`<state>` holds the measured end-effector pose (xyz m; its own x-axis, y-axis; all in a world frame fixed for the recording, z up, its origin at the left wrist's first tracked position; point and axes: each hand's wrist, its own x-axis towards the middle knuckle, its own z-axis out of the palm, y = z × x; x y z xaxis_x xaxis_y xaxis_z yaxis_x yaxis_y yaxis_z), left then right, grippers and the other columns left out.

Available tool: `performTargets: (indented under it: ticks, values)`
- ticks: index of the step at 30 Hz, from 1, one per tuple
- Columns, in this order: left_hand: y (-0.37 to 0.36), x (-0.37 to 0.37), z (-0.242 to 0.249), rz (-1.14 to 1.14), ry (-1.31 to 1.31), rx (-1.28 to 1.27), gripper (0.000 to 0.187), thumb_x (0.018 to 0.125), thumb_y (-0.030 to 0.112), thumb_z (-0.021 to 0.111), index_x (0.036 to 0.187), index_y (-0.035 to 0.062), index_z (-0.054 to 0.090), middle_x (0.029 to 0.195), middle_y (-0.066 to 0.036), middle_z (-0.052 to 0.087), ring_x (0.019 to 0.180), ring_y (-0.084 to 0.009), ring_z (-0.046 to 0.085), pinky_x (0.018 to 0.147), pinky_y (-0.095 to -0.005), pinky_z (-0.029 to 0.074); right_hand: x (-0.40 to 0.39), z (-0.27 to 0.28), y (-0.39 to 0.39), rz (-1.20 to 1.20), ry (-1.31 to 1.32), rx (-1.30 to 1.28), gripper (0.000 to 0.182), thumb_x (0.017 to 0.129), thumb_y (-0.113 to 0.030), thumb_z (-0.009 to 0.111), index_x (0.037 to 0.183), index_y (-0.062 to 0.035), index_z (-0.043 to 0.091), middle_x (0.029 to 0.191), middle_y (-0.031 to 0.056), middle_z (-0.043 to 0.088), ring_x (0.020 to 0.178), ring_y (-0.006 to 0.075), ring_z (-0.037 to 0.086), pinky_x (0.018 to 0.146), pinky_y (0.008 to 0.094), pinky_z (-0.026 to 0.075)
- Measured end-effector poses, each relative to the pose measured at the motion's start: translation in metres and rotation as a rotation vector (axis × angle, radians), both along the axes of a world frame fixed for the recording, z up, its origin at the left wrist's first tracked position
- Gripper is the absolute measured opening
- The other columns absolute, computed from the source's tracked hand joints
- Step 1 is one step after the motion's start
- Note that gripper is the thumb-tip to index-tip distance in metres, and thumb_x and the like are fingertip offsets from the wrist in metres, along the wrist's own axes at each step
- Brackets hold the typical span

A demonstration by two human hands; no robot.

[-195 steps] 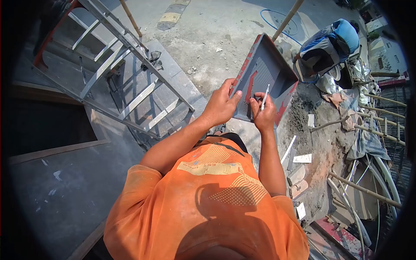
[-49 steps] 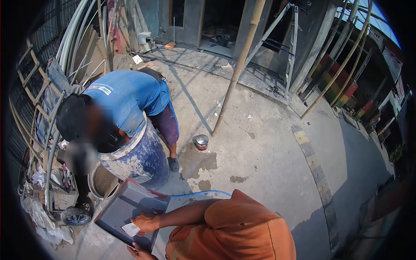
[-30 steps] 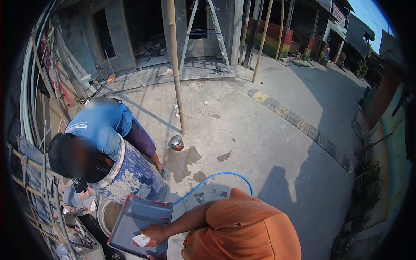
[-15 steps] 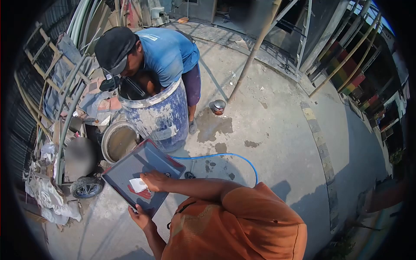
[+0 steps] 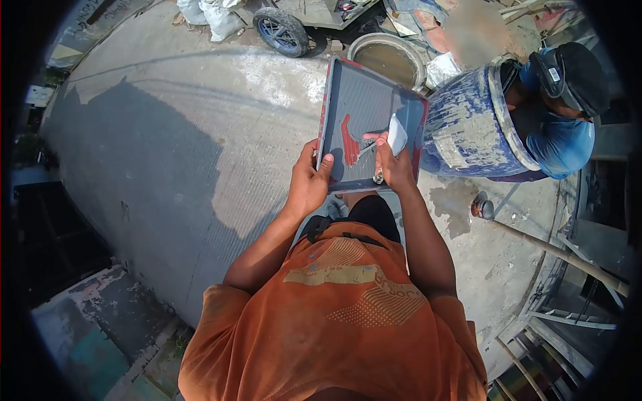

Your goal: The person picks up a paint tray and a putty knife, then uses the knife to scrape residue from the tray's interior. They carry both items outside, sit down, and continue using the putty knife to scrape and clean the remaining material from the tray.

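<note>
Paint tray (image 5: 364,107), head view: it is held up in front of the person's chest, at about 12 o'clock from the orange shirt (image 5: 341,314), tilted with its far end raised. It is grey with red-smeared rims and a red paint patch on the ribbed floor.

- Left hand (image 5: 307,184): fingers are closed on the tray's near-left corner, thumb on top of the rim.
- Right hand (image 5: 394,164): fingers are curled around a small white scraper (image 5: 396,125), its blade resting on the tray floor at about 3 o'clock from the red patch.

Handling, as a judgement: the tray looks stiff, thin-walled and light. Wet paint could make the rims slippery, so the bare rim corners are the surest hold.

Surroundings: a blue drum (image 5: 468,130) stands at 2 o'clock, with another person (image 5: 562,113) bending over it.

Hidden or unclear: the left fingers under the tray, the scraper's handle inside the right hand, and the drum's contents.
</note>
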<state>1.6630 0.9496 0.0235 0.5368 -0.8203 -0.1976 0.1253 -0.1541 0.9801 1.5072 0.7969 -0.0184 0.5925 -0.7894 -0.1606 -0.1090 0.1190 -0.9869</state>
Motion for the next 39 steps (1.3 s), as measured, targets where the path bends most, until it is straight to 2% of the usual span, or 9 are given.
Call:
performTargets:
  ticks: [4, 6, 9, 12, 17, 25, 33, 36, 39]
  values:
    - [-0.011, 0.027, -0.001, 0.056, -0.012, 0.014, 0.039, 0.108, 0.024, 0.057, 0.136, -0.0019, 0.05, 0.097, -0.011, 0.068, 0.078, -0.0113, 0.062, 0.064, -0.0291, 0.054, 0.036, -0.017, -0.024, 0.091, -0.18, 0.175, 0.028, 0.105, -0.032, 0.058, 0.105, -0.0042, 0.055, 0.085, 0.0067, 0.065, 0.054, 0.0071, 0.047, 0.044, 0.0245, 0.045]
    - [-0.019, 0.042, -0.003, 0.085, -0.023, 0.042, 0.039, 0.107, 0.024, 0.057, 0.136, -0.0015, 0.05, 0.096, -0.011, 0.068, 0.077, -0.0111, 0.062, 0.063, -0.0294, 0.053, 0.054, -0.019, -0.038, 0.135, -0.085, 0.148, 0.03, 0.104, -0.033, 0.062, 0.104, -0.0032, 0.056, 0.084, 0.006, 0.065, 0.058, 0.01, 0.052, 0.051, 0.0278, 0.047]
    - [-0.036, 0.071, 0.001, 0.132, -0.05, 0.087, 0.038, 0.107, 0.023, 0.057, 0.136, -0.001, 0.051, 0.094, -0.011, 0.069, 0.075, -0.0112, 0.062, 0.063, -0.03, 0.053, 0.094, -0.019, -0.057, 0.31, 0.091, -0.27, 0.03, 0.097, -0.027, 0.072, 0.103, -0.0001, 0.059, 0.08, 0.0092, 0.065, 0.073, 0.0201, 0.062, 0.07, 0.0388, 0.051]
    - [-0.05, 0.101, 0.002, 0.165, -0.079, 0.123, 0.038, 0.107, 0.022, 0.057, 0.137, -0.0006, 0.051, 0.095, -0.013, 0.07, 0.076, -0.0122, 0.062, 0.065, -0.031, 0.053, 0.127, -0.007, -0.077, 0.465, 0.136, -0.324, 0.025, 0.094, -0.018, 0.074, 0.109, -0.001, 0.062, 0.079, 0.0026, 0.058, 0.077, 0.0141, 0.056, 0.074, 0.0325, 0.049]
    - [-0.086, 0.156, 0.001, 0.221, -0.053, 0.112, 0.041, 0.107, 0.024, 0.058, 0.138, 0.0, 0.05, 0.099, -0.014, 0.07, 0.08, -0.0138, 0.063, 0.07, -0.0313, 0.053, 0.189, -0.025, -0.122, 0.52, 0.097, -0.76, 0.032, 0.078, -0.008, 0.077, 0.108, -0.0029, 0.067, 0.095, 0.0148, 0.073, 0.086, 0.0354, 0.069, 0.077, 0.0403, 0.05]
    - [-0.12, 0.257, -0.022, 0.124, 0.077, 0.182, 0.04, 0.108, 0.024, 0.057, 0.138, -0.0007, 0.05, 0.101, -0.013, 0.069, 0.085, -0.0141, 0.063, 0.073, -0.0308, 0.053, 0.267, -0.027, -0.153, 0.614, 0.236, -0.977, 0.035, 0.074, -0.01, 0.075, 0.109, -0.0079, 0.066, 0.098, 0.0112, 0.074, 0.087, 0.0323, 0.069, 0.08, 0.0422, 0.046]
    - [-0.192, 0.363, -0.219, -0.012, 0.356, 0.155, 0.035, 0.109, 0.02, 0.052, 0.137, -0.0008, 0.051, 0.099, -0.008, 0.067, 0.079, -0.0101, 0.062, 0.067, -0.0285, 0.055, 0.33, -0.183, -0.196, 0.719, 0.762, -0.697, 0.043, 0.077, -0.006, 0.07, 0.119, -0.0031, 0.058, 0.101, 0.0212, 0.071, 0.094, 0.0441, 0.067, 0.09, 0.0501, 0.048]
    - [-0.216, 0.377, -0.323, 0.004, 0.384, 0.148, 0.035, 0.109, 0.022, 0.053, 0.136, 0.0, 0.052, 0.107, -0.009, 0.067, 0.085, -0.0129, 0.067, 0.069, -0.0313, 0.062, 0.338, -0.284, -0.217, 0.557, 0.548, -0.548, 0.03, 0.085, -0.005, 0.067, 0.113, -0.0007, 0.059, 0.093, 0.0213, 0.069, 0.084, 0.0409, 0.067, 0.078, 0.0447, 0.051]
    - [-0.231, 0.379, -0.424, 0.016, 0.465, 0.169, 0.035, 0.109, 0.022, 0.053, 0.136, 0.0008, 0.052, 0.108, -0.009, 0.067, 0.086, -0.0136, 0.067, 0.069, -0.0327, 0.063, 0.34, -0.365, -0.235, 0.387, 0.455, -0.31, 0.007, 0.093, -0.005, 0.063, 0.098, -0.0009, 0.06, 0.078, 0.0157, 0.062, 0.067, 0.0283, 0.057, 0.066, 0.0355, 0.047]
